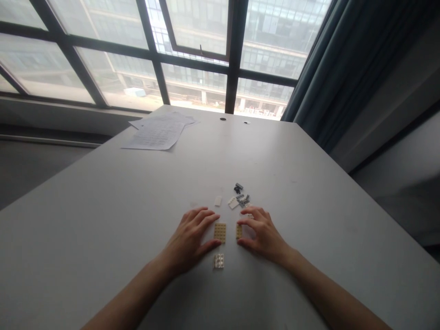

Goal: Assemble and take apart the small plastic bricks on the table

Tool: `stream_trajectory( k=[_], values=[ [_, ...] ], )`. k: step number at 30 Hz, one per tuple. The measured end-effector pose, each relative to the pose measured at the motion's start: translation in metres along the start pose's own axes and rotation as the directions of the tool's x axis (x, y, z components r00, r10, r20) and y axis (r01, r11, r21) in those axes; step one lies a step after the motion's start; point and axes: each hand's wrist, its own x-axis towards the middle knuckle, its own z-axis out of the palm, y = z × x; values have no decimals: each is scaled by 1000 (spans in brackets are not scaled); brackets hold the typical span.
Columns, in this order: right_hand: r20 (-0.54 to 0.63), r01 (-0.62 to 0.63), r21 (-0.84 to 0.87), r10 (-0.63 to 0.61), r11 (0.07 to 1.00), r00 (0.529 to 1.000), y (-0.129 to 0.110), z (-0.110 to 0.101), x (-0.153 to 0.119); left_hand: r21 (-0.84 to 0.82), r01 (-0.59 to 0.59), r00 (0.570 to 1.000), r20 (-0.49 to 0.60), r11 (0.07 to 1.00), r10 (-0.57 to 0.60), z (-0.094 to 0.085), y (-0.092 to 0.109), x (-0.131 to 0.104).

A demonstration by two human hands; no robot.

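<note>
On the white table, a square tan toy building plate with studs lies flat by my left hand. That hand's fingers are spread; its thumb is at the plate's near edge and its index fingertip sits just beyond the far edge. My right hand has a narrower tan plate between thumb and index finger, partly hidden by the hand. A gap separates the two tan plates. Nearer to me stands a small pale studded brick piece, apart from both hands.
Beyond my hands lie a white flat piece, another white piece, grey pieces and dark pieces. Printed papers rest at the table's far left. Windows and a dark curtain stand behind the table.
</note>
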Motion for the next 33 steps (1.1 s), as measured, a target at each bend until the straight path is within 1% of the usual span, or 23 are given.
stream_trajectory(
  k=[4, 12, 16, 19, 21, 25, 27, 29, 33],
  values=[
    [-3, -1, 20, 1, 1000, 1000, -4, 7, 1, 10, -1, 1000, 13, 1000, 1, 1, -1, 0],
    [-43, -32, 30, 34, 999, 998, -9, 14, 3, 12, -9, 1000, 19, 1000, 9, 2, -1, 0],
    [-80, -12, 14, 13, 1000, 997, -7, 15, 1, 10, -13, 1000, 20, 1000, 13, 2, -2, 0],
    [-131, 7, 16, -5, 1000, 991, -4, 11, 1, 7, -17, 1000, 10, 1000, 17, 2, -2, 0],
    [-181, -20, 24, 24, 1000, 983, 0, 4, 3, 4, -11, 1000, 10, 1000, 11, 2, -2, 0],
    [-272, -98, 29, 102, 995, 957, 20, -13, 13, 4, 1, 1000, 27, 1000, -1, 2, -3, -1],
    [-294, -127, 18, 126, 992, 947, 32, -21, 23, 5, 0, 1000, 31, 1000, -1, 3, -4, -1],
    [-271, -134, -8, 126, 991, 954, 43, -26, 36, 7, -2, 1000, 23, 1000, 2, 3, -5, -1],
    [-108, -71, -94, 61, 993, 992, 53, -28, 73, 10, -13, 1000, 3, 1000, 13, 5, -6, -2]
  ],
)
